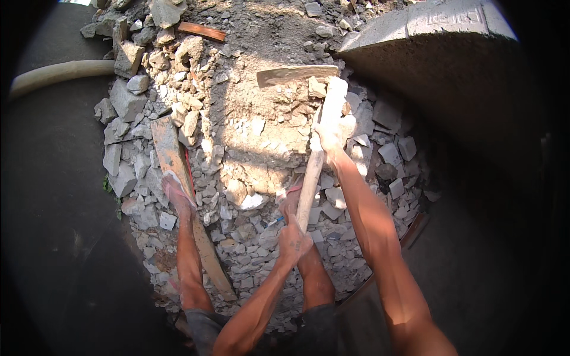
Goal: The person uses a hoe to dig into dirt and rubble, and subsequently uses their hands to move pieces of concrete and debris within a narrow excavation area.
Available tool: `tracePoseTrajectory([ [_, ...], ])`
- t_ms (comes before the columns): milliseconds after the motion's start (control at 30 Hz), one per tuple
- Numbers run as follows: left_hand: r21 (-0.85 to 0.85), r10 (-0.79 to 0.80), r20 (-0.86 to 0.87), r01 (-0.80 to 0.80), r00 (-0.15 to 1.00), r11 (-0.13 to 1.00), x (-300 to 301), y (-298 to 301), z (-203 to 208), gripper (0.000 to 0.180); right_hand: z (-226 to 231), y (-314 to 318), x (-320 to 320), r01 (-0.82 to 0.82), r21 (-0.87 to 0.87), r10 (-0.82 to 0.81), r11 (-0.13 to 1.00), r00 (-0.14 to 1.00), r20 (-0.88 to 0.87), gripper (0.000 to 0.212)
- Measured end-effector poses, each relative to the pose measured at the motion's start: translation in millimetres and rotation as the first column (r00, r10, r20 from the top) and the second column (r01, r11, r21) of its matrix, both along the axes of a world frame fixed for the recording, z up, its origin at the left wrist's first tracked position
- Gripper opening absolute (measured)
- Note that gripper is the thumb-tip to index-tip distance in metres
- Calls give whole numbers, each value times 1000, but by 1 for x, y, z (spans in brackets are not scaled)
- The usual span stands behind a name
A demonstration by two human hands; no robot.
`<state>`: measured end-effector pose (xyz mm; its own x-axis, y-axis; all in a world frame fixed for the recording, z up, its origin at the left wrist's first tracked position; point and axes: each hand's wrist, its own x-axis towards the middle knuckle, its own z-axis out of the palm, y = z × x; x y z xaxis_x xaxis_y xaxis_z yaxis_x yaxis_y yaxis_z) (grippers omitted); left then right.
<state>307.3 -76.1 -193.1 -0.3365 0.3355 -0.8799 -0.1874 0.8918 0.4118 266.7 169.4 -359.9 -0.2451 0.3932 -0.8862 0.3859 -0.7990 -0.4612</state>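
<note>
Evidently, both sets of fingers are wrapped round a long-handled hoe with a pale, straight wooden shaft: the bare left hand grips it low, the bare right hand near its head. Just beyond the right fingers spans the wide, flat, dusty metal blade (whether its edge touches the ground, I cannot tell). Grey, angular stone rubble lies beneath and around both hands. Left of the left fingers, a long, dusty wooden plank slants over the rubble.
</note>
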Motion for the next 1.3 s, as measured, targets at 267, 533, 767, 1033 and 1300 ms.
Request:
tracePoseTrajectory([
  [267, 64, -283, 122, 277, 952, 959, 79, -32, 29, 40, 43, -19, 205, 217, 83, -231, 973, 932, 280, 15],
  [533, -20, -199, -90, 198, 976, 980, 16, -61, 34, 35, 74, -52, 66, 215, -1, -215, 977, 974, -71, 14],
  [767, -14, 53, -91, -55, 994, 998, -41, -81, 13, 37, 4, -109, -33, -54, -88, 70, 995, 977, 201, 23],
  [1033, -386, -85, 244, 177, 966, 905, 29, -258, 109, 44, 59, -314, 73, 179, -277, -96, 944, 953, 289, 32],
  [1300, -477, -123, 211, 212, 970, 853, 15, -307, 142, 47, 112, -361, 54, 228, -274, -147, 934, 946, 288, 20],
])
